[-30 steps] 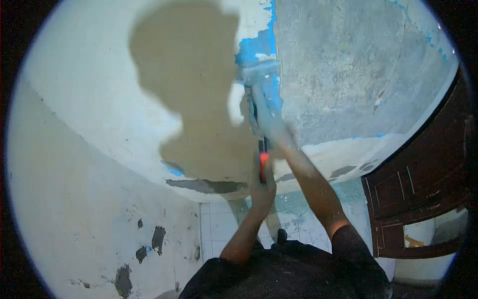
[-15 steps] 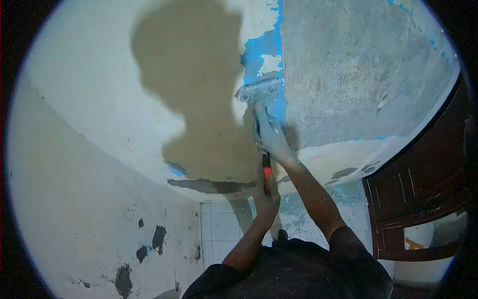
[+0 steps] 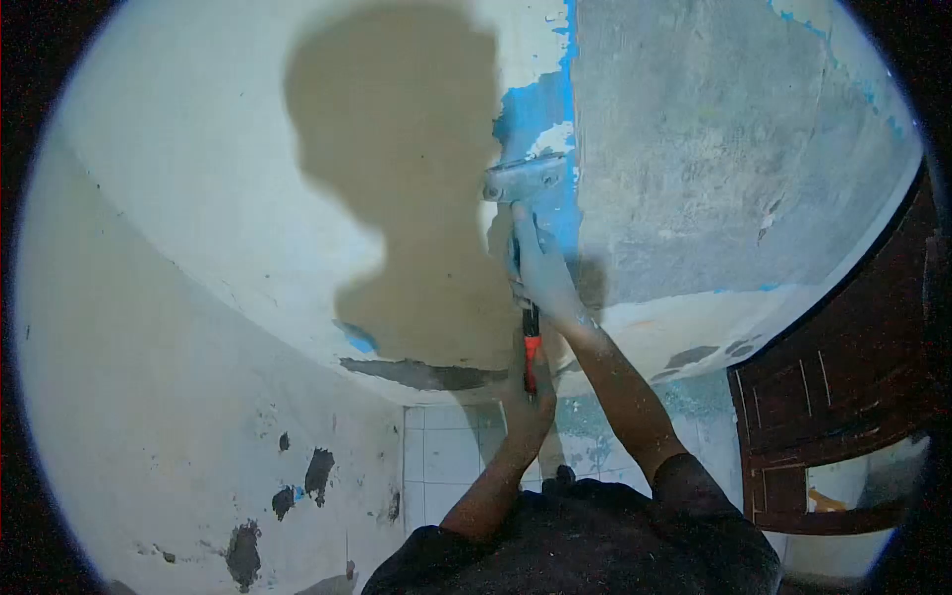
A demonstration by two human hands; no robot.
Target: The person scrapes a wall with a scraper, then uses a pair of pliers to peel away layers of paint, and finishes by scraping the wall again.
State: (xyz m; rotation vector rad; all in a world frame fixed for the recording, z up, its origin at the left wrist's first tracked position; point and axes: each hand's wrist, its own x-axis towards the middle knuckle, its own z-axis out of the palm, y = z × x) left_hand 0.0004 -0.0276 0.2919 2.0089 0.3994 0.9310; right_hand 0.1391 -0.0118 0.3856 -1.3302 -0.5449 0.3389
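Both hands grip one long-handled scraper [image 3: 526, 180], its wide metal head against the wall. Higher on the black shaft, near the head, my right hand [image 3: 543, 268] is wrapped round it. Lower down, my left hand [image 3: 528, 402] closes round the red and black handle end [image 3: 533, 357]. The blade's edge meets a blue paint patch [image 3: 535, 109] that has a ragged white paint remnant [image 3: 555, 139] just above the head. Left of the blade is white painted wall [image 3: 238, 159]; right of it is bare grey plaster [image 3: 694, 149].
A dark wooden cabinet [image 3: 833, 387] stands at the right. White floor tiles [image 3: 446, 446] show below, with pale debris [image 3: 595, 421] at the wall's foot. The left wall [image 3: 198, 397] has several dark chipped spots. A large head-shaped shadow falls on the white wall.
The view has shifted slightly, so the wall sits a little further right and down. The scraper head has moved slightly up over the wall, towards the white remnant. Both hands keep their grip.
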